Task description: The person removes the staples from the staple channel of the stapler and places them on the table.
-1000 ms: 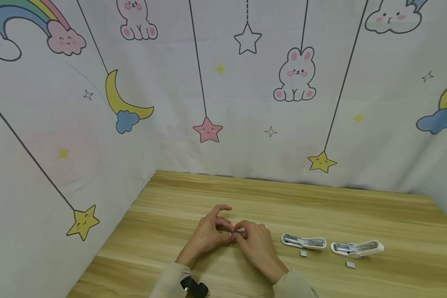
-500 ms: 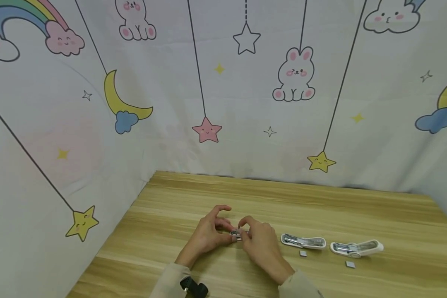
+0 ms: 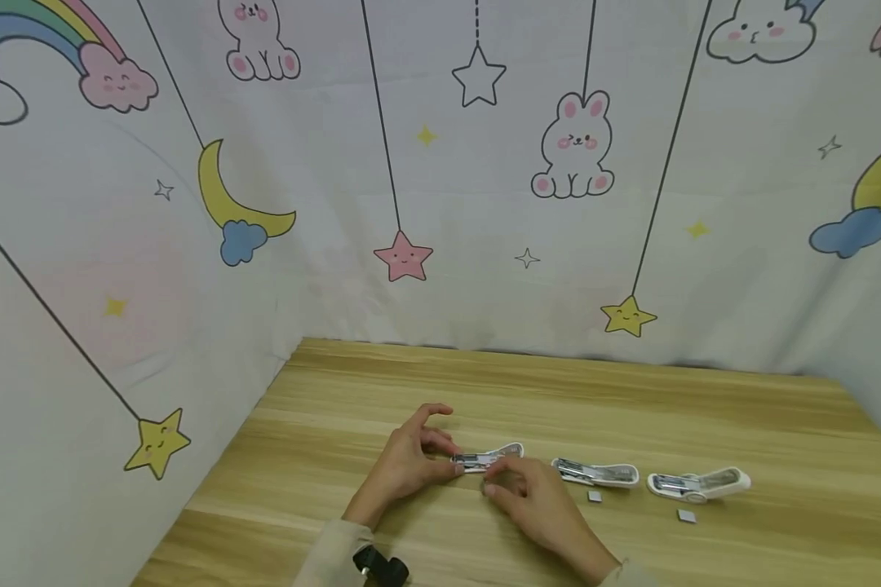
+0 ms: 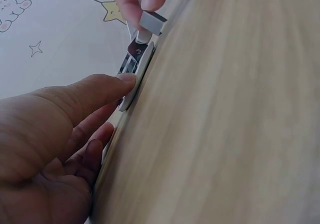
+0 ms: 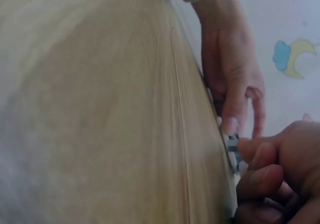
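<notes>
A small white stapler (image 3: 489, 458) lies opened out on the wooden table (image 3: 631, 399), its metal channel facing up. My left hand (image 3: 448, 456) pinches its left end; in the left wrist view the thumb (image 4: 107, 86) presses on the stapler (image 4: 134, 68). Just in front of the stapler my right hand (image 3: 495, 487) pinches a small grey staple block (image 4: 152, 22) between its fingertips. The right wrist view shows the left hand (image 5: 232, 78) at the stapler (image 5: 233, 146), with the right fingers (image 5: 265, 179) close by.
Two more open white staplers (image 3: 596, 473) (image 3: 697, 483) lie to the right, each with a small grey staple block (image 3: 595, 496) (image 3: 684, 515) in front. A printed cloth backdrop (image 3: 440, 204) closes the table's far and left sides.
My right hand has drawn back from the stapler toward the near edge, uncovering it. The left hand has stayed at the stapler's left end.
</notes>
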Tool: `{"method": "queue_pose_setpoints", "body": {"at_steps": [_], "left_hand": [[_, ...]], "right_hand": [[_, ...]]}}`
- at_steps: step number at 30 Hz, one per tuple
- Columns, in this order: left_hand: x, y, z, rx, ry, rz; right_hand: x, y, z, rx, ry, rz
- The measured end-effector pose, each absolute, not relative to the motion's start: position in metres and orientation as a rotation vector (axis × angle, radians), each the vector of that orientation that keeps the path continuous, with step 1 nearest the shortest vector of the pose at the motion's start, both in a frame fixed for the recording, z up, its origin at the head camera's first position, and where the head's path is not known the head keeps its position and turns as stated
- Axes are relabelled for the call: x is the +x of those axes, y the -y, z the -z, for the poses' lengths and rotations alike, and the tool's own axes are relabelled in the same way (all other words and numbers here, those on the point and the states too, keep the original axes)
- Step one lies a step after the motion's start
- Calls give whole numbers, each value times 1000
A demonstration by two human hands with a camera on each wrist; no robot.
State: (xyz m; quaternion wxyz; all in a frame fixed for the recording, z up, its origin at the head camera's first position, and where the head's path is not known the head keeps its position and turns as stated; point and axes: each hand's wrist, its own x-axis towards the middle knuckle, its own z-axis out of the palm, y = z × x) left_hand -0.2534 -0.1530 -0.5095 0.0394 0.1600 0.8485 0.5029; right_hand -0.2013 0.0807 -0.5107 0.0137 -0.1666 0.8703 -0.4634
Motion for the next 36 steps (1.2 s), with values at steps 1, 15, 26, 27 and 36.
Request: {"method": "queue_pose_setpoints", "body": {"at_steps": [1, 15, 26, 27, 36], "left_hand": [[-253, 153, 510, 491, -2599, -1543], [-256, 150, 510, 496, -2605, -1537], [-253, 153, 511, 539, -2604, -1556], [-253, 153, 511, 544, -2599, -1560], [-253, 149, 511, 568, -2580, -1560]], "right_hand": [[-201, -81, 511, -508, -2734, 1427], [-192, -85, 512, -399, -2996, 1203], [-193, -69, 515, -437, -3062, 1170], [-193, -68, 515, -425, -3070, 1161], [-193, -70, 514, -380, -3089, 1147]]}}
